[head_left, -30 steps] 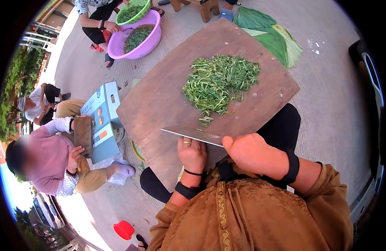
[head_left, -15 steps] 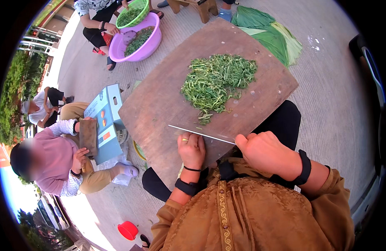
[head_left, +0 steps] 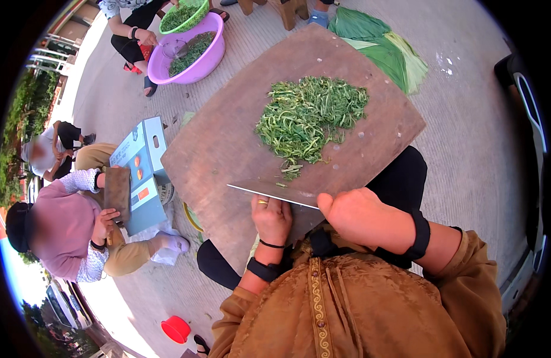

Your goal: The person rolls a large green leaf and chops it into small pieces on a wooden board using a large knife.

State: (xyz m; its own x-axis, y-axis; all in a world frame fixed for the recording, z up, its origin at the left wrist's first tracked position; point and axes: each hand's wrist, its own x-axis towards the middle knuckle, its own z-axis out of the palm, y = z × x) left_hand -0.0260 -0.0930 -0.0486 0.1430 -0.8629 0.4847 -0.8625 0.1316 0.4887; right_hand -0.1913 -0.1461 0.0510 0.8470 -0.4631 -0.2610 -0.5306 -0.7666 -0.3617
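Note:
A wooden board [head_left: 210, 137] lies in front of me, partly over my dark-trousered knees. On it spreads a heap of chopped green leaves and stems [head_left: 314, 113], with a few cut bits trailing toward me. My right hand [head_left: 362, 218] is closed round the handle of a broad-bladed kitchen knife [head_left: 278, 191]; its handle is hidden in the fist. The blade points left, its flat face partly showing. Close behind it, my left hand [head_left: 271, 221] rests on the board's near part with fingers curled; whatever lies under them is hidden. A pale green strip shows beside the left wrist.
Large green leaves [head_left: 386, 51] lie beyond the board. At upper left, a person handles greens in a purple basin [head_left: 195, 68] and green basket [head_left: 183, 18]. Left, a person in pink holds a brown block by a blue carton [head_left: 145, 179]. A red bucket [head_left: 176, 329] stands lower left.
The knife has moved slightly left and tilted, so more of its flat face shows. My right hand has shifted left with it. My left hand stays curled behind the blade.

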